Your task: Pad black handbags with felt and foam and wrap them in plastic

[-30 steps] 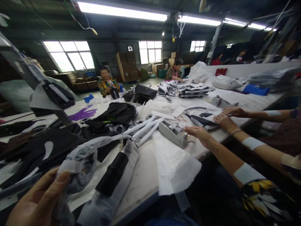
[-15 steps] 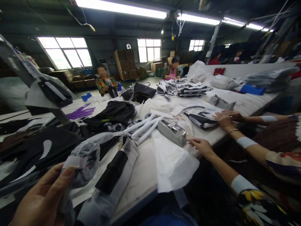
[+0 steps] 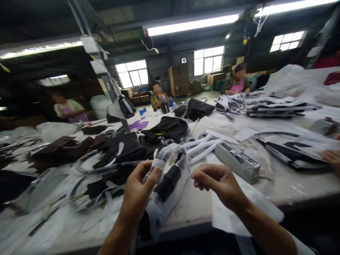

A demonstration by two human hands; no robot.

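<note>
My left hand (image 3: 141, 184) is closed, thumb against fingers, on the translucent-wrapped strap (image 3: 166, 156) of a black bag. The bag's black part (image 3: 168, 182) lies slanted just right of that hand, with white wrapping along it. My right hand (image 3: 216, 180) hovers right of the bag, its fingers curled into a pinch; anything between the fingertips is too small to make out. Behind my right hand stands a grey tape dispenser (image 3: 236, 163). A white sheet (image 3: 231, 212) lies under my right forearm and hangs over the table edge.
White strips (image 3: 203, 147) lie beyond the bag. Black bags (image 3: 167, 127) and purple strips (image 3: 139, 125) cover the table further back. At right, a co-worker's hand (image 3: 330, 156) touches a partly wrapped black bag (image 3: 292, 154). Other people sit across the table.
My right hand has left the tape dispenser and come over beside the wrapped bag. My left hand still grips the wrapped strap. The view has turned left.
</note>
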